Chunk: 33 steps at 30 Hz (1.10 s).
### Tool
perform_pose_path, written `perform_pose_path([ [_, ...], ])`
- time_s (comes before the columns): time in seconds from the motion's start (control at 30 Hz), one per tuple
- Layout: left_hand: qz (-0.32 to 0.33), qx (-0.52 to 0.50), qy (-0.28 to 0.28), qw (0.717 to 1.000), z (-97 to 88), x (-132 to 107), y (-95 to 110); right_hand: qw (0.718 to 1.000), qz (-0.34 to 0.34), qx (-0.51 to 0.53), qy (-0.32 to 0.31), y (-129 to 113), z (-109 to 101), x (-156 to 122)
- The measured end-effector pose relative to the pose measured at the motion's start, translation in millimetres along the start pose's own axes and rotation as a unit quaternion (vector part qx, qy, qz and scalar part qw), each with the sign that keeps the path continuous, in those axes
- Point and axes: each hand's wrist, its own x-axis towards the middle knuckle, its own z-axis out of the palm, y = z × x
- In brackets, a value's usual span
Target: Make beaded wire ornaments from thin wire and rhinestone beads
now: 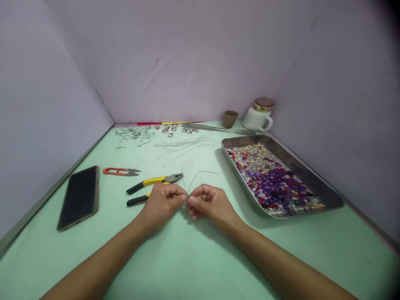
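Note:
Thumb and fingers of my left hand (167,201) are pinched together over the table's middle. Fingertip to fingertip with it, my right hand (211,203) is closed in a pinch too. Between them they grip a thin wire (193,178), whose two loose ends rise and spread apart; the longer one bends to the right. Whatever sits at the pinch point is too small to make out. Pliers with yellow and black handles (153,181) lie just behind my left hand, which partly hides one handle. Orange thread snips (121,171) rest farther left.
A metal tray (243,187) of mixed beads stands on the right. At left lies a phone (79,198). Cut wires (184,144), a tangle of wire pieces (134,133) and small beaded pieces (170,130) lie behind, with a brown cup (230,119) and white lidded mug (256,118).

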Motion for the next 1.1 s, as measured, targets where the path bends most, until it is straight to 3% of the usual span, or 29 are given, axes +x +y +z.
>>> perform_pose_path([
  [0.23, -0.027, 0.049, -0.028, 0.998, 6.8, -2, 4, 0.994, -0.072, -0.073, 0.024, 0, -4, 0],
  [0.47, -0.052, 0.002, -0.015, 0.999, 9.9, -4, 6, 0.995, -0.095, -0.028, 0.017, 6, -2, 2],
  [0.73, -0.021, 0.013, -0.012, 1.000, 10.3, -6, 5, 0.992, -0.116, 0.000, 0.038, 5, 2, -5],
  [0.87, 0.002, 0.047, -0.011, 0.999, 7.8, -6, 5, 0.992, -0.109, 0.020, 0.051, 5, 2, -4],
  [1.1, -0.017, 0.023, 0.045, 0.999, -0.6, -1, 3, 0.999, -0.018, 0.047, 0.012, 1, 1, 0],
])
